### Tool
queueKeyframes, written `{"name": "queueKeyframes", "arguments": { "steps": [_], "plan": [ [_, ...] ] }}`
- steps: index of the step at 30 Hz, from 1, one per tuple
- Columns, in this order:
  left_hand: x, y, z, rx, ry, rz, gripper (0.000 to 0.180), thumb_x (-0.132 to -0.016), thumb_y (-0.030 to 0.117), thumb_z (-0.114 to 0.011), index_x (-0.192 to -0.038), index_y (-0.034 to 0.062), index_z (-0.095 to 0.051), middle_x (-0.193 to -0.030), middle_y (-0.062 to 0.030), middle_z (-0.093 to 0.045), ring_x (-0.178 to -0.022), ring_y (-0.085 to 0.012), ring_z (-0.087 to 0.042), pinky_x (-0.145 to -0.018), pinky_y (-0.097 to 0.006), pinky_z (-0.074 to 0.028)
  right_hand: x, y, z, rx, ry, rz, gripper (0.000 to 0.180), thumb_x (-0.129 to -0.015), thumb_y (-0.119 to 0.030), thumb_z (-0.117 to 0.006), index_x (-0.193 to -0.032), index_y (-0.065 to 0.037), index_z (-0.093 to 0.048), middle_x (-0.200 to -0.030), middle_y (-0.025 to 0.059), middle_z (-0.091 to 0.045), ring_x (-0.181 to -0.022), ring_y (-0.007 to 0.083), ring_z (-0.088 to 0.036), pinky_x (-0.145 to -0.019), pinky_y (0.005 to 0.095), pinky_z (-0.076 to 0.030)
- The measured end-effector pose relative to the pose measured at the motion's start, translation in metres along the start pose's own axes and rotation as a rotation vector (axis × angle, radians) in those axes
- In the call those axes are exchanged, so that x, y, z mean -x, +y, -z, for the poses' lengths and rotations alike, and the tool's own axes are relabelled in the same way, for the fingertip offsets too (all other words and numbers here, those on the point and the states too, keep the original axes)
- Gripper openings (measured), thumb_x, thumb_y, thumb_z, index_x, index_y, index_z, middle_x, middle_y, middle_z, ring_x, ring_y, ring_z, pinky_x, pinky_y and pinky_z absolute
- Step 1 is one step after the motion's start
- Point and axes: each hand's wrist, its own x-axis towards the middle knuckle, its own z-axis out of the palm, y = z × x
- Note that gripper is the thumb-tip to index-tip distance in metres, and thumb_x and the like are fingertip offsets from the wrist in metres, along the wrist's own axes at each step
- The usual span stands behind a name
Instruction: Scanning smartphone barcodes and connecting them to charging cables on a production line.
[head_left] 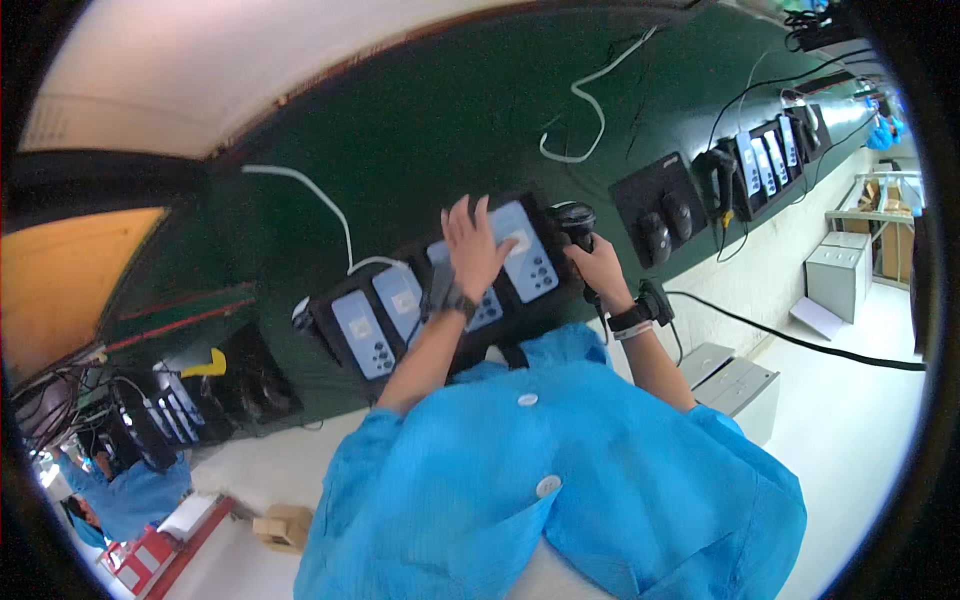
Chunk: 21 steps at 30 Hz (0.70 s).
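Observation:
My left hand (474,248) has its fingers stretched out over a black tray (440,330), palm down above the pale blue panels. Whether it touches them I cannot tell. Several panels lie side by side in the tray, each with dark round buttons and a light label; the rightmost panel (526,255) is next to my left thumb, and the leftmost panel (362,335) shows whole. Just right of the tray, my right hand (598,272) is closed round the handle of a black handheld barcode scanner (573,216). Both wrists wear dark bands.
Two black mice (667,225) sit on a dark mat to the right, near a second scanner (720,180) and another tray of panels (768,165). White cables (590,100) lie across the green bench (430,120). At lower left, a co-worker in blue (135,505) stands beyond a yellow object (207,364).

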Motion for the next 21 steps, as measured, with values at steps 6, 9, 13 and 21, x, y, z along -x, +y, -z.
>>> {"name": "queueKeyframes", "arguments": {
  "steps": [6,9,13,21],
  "plan": [
    [0.065,0.016,-0.008,0.468,-0.083,0.157,0.058,-0.082,0.017,-0.071,-0.128,-0.0039,-0.042,-0.125,-0.0248,-0.047,-0.12,-0.0409,-0.045,-0.104,-0.049,-0.037,-0.084,0.027,0.002,0.02,-0.037,0.044,0.038,-0.078,-0.024,-0.069,-0.102,0.005,-0.062,-0.092,0.0165,-0.066,-0.087,0.0251,-0.063,-0.076,0.038,-0.048],
    [0.075,0.011,-0.023,0.886,-0.184,0.567,0.055,-0.085,0.016,-0.069,-0.129,-0.0047,-0.043,-0.121,-0.0211,-0.052,-0.113,-0.0331,-0.053,-0.097,-0.043,-0.044,-0.11,0.025,0.002,0.035,0.068,0.111,0.046,-0.077,-0.026,-0.073,-0.11,0.004,-0.063,-0.103,0.0184,-0.067,-0.097,0.0265,-0.063,-0.084,0.038,-0.049],
    [0.054,0.017,-0.021,1.098,-0.173,0.703,0.047,-0.087,0.015,-0.067,-0.126,-0.0055,-0.048,-0.121,-0.0163,-0.059,-0.111,-0.0232,-0.058,-0.095,-0.038,-0.047,-0.139,-0.021,-0.004,-0.197,0.266,0.118,0.039,-0.083,-0.029,-0.073,-0.103,0.004,-0.065,-0.084,0.0086,-0.068,-0.076,0.0196,-0.063,-0.073,0.0341,-0.05],
    [0.013,0.033,0.023,0.473,0.056,0.097,0.071,-0.088,0.032,-0.07,-0.139,-0.0031,-0.037,-0.13,-0.0277,-0.046,-0.122,-0.0438,-0.045,-0.106,-0.05,-0.035,-0.054,-0.089,0.003,-0.814,-0.146,0.161,0.024,-0.096,-0.024,-0.061,-0.091,-0.001,-0.065,-0.08,0.0021,-0.063,-0.072,0.009,-0.056,-0.065,0.0248,-0.044]
  ]
}}
